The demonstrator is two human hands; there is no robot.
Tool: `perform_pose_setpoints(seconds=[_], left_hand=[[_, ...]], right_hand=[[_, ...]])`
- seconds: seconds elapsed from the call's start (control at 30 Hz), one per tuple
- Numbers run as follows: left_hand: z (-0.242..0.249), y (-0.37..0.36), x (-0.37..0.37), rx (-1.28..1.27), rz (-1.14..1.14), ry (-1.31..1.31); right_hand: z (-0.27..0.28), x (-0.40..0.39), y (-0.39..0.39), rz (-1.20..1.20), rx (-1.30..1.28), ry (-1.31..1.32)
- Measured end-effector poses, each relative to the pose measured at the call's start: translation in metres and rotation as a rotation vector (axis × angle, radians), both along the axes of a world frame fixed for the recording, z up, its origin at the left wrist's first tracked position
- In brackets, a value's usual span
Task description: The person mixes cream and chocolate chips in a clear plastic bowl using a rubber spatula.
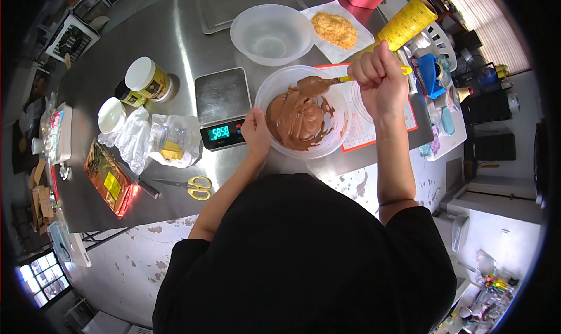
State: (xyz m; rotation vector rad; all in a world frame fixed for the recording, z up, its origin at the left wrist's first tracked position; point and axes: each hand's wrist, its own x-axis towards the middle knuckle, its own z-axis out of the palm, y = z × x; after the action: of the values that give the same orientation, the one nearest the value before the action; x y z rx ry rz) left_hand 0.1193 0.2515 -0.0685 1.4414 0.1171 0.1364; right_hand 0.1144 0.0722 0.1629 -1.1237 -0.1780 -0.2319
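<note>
The likeliest trouble here is the clear mixing bowl (302,115) tipping or sliding: it sits close to the near edge of the steel bench (175,48), part of it over a red-bordered sheet (356,136), and the thick brown batter (299,121) is heaped toward the left and middle, so a hard drag of the spatula could push the bowl toward the person or off the sheet if the steadying hand slackens. A second risk is batter flung or dripped over the rim — the spatula blade (314,86) is raised and loaded, near the far rim, and the digital scale (222,107), lit and showing a reading, stands just beside the bowl on its left. The left hand (256,132) is curled against the bowl's left wall, fingers bent over the rim; its grip looks snug on the bowl rather than loose, though the fingertips inside cannot be made out. The right hand (383,80) is closed in a full fist around the spatula's yellow handle (374,74), knuckles up, holding the tool at a slant with the blade in the bowl. An empty clear bowl (272,33) and a sheet of golden crumbs (334,30) lie beyond, well apart from the work — yellow scissors (196,186) rest by the near edge.
</note>
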Motion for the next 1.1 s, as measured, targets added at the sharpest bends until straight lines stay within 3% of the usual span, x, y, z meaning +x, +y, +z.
perform_pose_setpoints(seconds=[0.33, 0.5, 0.57, 0.63, 0.67, 0.73, 0.8, 0.87, 0.9, 1.0, 1.1], left_hand=[[0.002, -0.002, 0.0, 0.008, 0.033, -0.012], [0.008, -0.001, -0.001, 0.077, 0.023, 0.014], [0.008, -0.002, 0.0, 0.073, 0.041, 0.013], [0.005, -0.005, 0.001, -0.094, 0.055, 0.013], [0.005, -0.004, 0.002, -0.093, 0.06, 0.012], [0.007, -0.002, 0.0, -0.007, 0.023, -0.027], [0.01, 0.001, -0.001, -0.011, -0.003, 0.009], [0.012, 0.0, 0.0, -0.022, -0.027, 0.041], [0.011, 0.0, 0.002, -0.058, -0.038, 0.06], [0.003, 0.002, 0.004, -0.13, -0.042, 0.072], [0.011, -0.001, 0.004, -0.161, -0.03, 0.074]], right_hand=[[-0.018, 0.007, 0.004, -0.033, -0.024, 0.002], [-0.115, 0.028, 0.011, -0.259, -0.153, 0.08], [-0.143, 0.01, 0.027, -0.185, -0.271, 0.259], [-0.17, -0.01, 0.033, 0.106, -0.397, 0.285], [-0.17, -0.009, 0.023, 0.111, -0.396, 0.283], [-0.144, -0.009, 0.006, 0.662, -0.342, 0.526], [-0.113, 0.002, 0.001, 0.316, -0.077, 0.66], [-0.11, 0.031, -0.026, 0.34, -0.006, 0.412], [-0.108, 0.041, -0.03, 0.336, -0.007, 0.41], [-0.109, 0.052, -0.017, -0.221, -0.298, 0.235], [-0.154, 0.047, 0.017, -0.278, -0.15, 0.231]])
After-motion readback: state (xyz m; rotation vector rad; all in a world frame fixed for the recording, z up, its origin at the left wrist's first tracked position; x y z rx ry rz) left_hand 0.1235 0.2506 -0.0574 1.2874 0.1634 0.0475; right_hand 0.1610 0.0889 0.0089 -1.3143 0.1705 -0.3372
